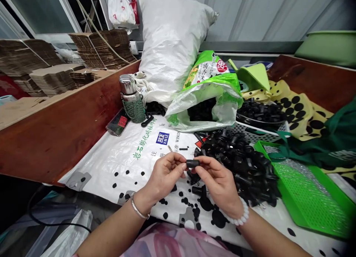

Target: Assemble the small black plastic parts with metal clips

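We hold a short black plastic part (pixel 193 163) up between our two hands, just left of the heap of similar black parts (pixel 244 164). Its long axis runs crosswise in our view, from our left hand (pixel 164 174) to our right hand (pixel 218 182), and it lies roughly level. The fingers (pixel 178 161) of the left hand press together on its left end, while the fingers (pixel 204 162) of the right hand pinch its right end. Both hands touch it, but the right hand is nearer the heap, almost against it. A few loose black pieces (pixel 198 190) lie just in front of the heap, on the white printed sack (pixel 130 164) spread beneath it. Behind the heap sits a green rice bag (pixel 208 90) holding more black parts, and to its right lies a green perforated tray (pixel 308 190).
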Action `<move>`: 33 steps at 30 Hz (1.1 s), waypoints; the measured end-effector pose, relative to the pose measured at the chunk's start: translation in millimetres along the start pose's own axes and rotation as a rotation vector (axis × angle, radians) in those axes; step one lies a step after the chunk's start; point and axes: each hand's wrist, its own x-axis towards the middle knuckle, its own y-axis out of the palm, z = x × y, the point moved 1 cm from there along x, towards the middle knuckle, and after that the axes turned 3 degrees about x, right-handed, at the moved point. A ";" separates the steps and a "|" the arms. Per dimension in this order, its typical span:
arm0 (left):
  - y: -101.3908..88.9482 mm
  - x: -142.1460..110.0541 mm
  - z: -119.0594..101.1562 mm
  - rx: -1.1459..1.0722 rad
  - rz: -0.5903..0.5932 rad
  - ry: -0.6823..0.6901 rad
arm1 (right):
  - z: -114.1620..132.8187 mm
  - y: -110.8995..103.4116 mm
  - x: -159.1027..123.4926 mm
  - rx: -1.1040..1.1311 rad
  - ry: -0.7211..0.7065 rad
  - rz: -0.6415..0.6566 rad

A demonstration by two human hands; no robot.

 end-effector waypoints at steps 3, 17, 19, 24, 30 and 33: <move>1.1 -0.4 0.8 -0.061 -0.048 -0.040 | -1.8 -3.5 -5.2 -0.093 -0.005 0.085; 5.6 -9.8 12.9 0.134 0.011 0.035 | 3.6 -7.1 -20.4 -0.679 -0.503 0.192; 6.3 -12.1 15.2 0.272 0.022 0.119 | 2.7 -6.1 -21.8 -0.680 -0.532 0.170; 8.1 -14.1 19.8 0.416 -0.001 0.260 | 4.9 -1.5 -23.9 -0.629 -0.573 0.142; 16.1 -13.5 30.4 0.307 -0.086 0.114 | 2.9 4.3 -26.4 -0.690 -0.666 0.111; 18.7 -15.2 32.0 0.327 -0.108 0.115 | 0.0 4.6 -25.5 -0.715 -0.691 0.121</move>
